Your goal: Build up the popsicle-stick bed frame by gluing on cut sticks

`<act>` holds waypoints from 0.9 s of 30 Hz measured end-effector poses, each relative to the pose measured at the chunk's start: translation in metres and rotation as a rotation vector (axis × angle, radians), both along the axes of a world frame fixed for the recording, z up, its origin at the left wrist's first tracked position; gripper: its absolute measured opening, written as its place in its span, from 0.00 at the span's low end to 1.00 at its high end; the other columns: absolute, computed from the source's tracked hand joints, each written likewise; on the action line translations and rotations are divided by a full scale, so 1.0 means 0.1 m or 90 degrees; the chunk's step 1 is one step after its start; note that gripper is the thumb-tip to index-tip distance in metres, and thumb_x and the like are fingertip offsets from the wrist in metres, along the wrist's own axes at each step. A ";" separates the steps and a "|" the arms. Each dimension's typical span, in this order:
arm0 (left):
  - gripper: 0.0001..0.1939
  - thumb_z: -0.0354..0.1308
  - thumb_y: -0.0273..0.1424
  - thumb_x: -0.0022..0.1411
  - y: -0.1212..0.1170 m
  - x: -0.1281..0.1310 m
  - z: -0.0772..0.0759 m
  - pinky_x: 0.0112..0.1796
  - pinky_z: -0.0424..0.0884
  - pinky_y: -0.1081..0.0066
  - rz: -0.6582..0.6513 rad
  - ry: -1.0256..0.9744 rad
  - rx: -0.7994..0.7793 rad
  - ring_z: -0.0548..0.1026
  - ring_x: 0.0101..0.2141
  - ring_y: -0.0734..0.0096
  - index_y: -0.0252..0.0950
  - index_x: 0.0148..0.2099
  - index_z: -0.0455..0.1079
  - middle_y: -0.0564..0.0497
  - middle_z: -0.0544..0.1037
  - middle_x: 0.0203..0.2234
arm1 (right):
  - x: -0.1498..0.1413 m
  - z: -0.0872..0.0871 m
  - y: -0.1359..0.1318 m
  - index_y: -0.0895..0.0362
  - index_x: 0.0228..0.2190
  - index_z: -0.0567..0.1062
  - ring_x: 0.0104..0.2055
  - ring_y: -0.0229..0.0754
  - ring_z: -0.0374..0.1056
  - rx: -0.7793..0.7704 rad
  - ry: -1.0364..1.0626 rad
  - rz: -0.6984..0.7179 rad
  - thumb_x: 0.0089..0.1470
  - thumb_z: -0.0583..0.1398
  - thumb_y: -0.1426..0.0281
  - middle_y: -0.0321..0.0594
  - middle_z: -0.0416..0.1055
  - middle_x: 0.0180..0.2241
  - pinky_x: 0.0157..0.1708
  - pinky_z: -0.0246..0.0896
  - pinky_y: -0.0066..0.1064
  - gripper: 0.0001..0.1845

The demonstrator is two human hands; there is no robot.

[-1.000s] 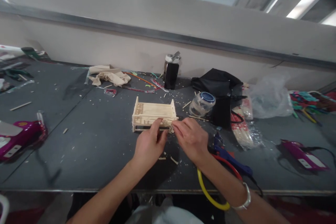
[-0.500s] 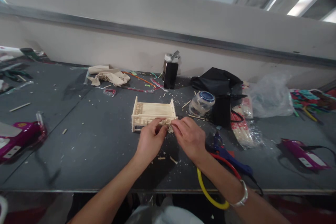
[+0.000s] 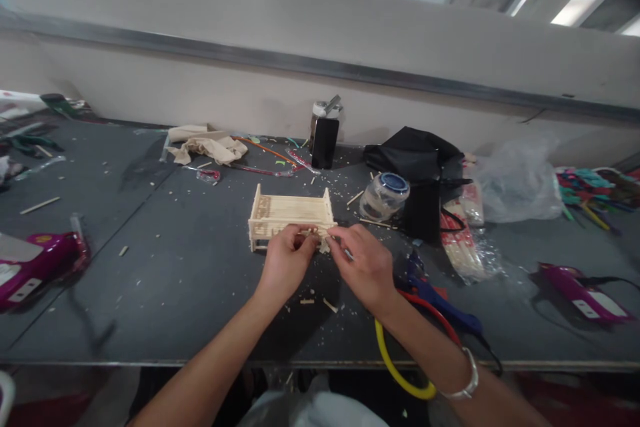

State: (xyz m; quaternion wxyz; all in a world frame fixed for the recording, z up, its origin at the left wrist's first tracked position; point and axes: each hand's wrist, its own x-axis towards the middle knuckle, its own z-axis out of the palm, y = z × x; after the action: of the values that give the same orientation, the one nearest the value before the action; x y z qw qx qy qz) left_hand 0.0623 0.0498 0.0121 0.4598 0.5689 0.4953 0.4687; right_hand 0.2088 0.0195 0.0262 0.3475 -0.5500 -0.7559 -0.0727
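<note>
I see a pale, slatted stick model (image 3: 294,207) with raised posts (image 3: 257,199) on the dark table (image 3: 190,287). The left hand (image 3: 285,261) and right hand (image 3: 365,265) partly block its near side; whether their bent fingers (image 3: 294,233) grip anything, I can't tell. A lidded jar (image 3: 380,205) sits right, scraps (image 3: 307,301) nearer.

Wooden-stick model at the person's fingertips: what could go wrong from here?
The wooden-stick model might loosen or crack if the left hand and right hand press too hard along its front. Swinging the right forearm, which crosses the red-and-yellow loop in view, could drag that loop.
</note>
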 end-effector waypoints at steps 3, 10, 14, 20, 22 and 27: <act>0.14 0.57 0.35 0.56 -0.01 0.00 0.00 0.24 0.62 0.76 -0.007 -0.011 -0.008 0.71 0.22 0.74 0.32 0.42 0.73 0.52 0.77 0.23 | 0.02 0.02 -0.02 0.55 0.38 0.73 0.28 0.35 0.64 0.009 0.076 -0.007 0.59 0.56 0.71 0.34 0.66 0.26 0.31 0.58 0.25 0.07; 0.12 0.57 0.34 0.56 0.00 0.01 0.03 0.30 0.66 0.73 -0.014 -0.009 -0.003 0.74 0.28 0.70 0.32 0.40 0.73 0.49 0.79 0.28 | 0.02 0.03 0.01 0.54 0.40 0.75 0.32 0.37 0.66 0.009 -0.071 0.007 0.59 0.55 0.72 0.37 0.69 0.29 0.31 0.57 0.26 0.10; 0.14 0.57 0.35 0.57 -0.03 -0.03 0.08 0.27 0.63 0.75 -0.023 0.011 0.000 0.70 0.24 0.73 0.33 0.43 0.72 0.53 0.75 0.23 | 0.00 0.04 0.02 0.53 0.37 0.76 0.32 0.37 0.66 -0.010 -0.114 -0.005 0.60 0.55 0.71 0.37 0.69 0.29 0.30 0.56 0.26 0.10; 0.18 0.59 0.32 0.56 -0.41 -0.13 0.19 0.24 0.60 0.78 0.026 -0.005 0.043 0.63 0.21 0.80 0.36 0.50 0.68 0.60 0.65 0.20 | 0.01 0.15 -0.16 0.53 0.34 0.76 0.31 0.35 0.66 -0.103 0.138 0.058 0.56 0.58 0.72 0.35 0.69 0.31 0.32 0.61 0.25 0.06; 0.17 0.60 0.34 0.56 -0.56 -0.12 0.21 0.22 0.60 0.79 0.022 -0.066 -0.004 0.63 0.20 0.81 0.37 0.48 0.69 0.59 0.67 0.21 | -0.01 0.19 -0.27 0.54 0.33 0.75 0.30 0.35 0.66 -0.125 0.181 0.068 0.55 0.59 0.73 0.35 0.70 0.31 0.32 0.62 0.25 0.04; 0.13 0.60 0.38 0.56 -0.81 -0.05 0.22 0.17 0.61 0.79 -0.090 -0.172 -0.159 0.65 0.17 0.82 0.33 0.37 0.72 0.55 0.70 0.21 | -0.03 0.28 -0.59 0.55 0.34 0.74 0.37 0.38 0.68 -0.085 0.048 0.108 0.58 0.55 0.74 0.38 0.71 0.33 0.38 0.63 0.29 0.07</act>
State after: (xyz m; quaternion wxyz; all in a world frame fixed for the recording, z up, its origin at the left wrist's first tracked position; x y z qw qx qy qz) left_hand 0.0574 -0.0316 0.0343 0.6209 0.4724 0.4424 0.4423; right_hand 0.2056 -0.0396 0.0545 0.3431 -0.5083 -0.7894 0.0287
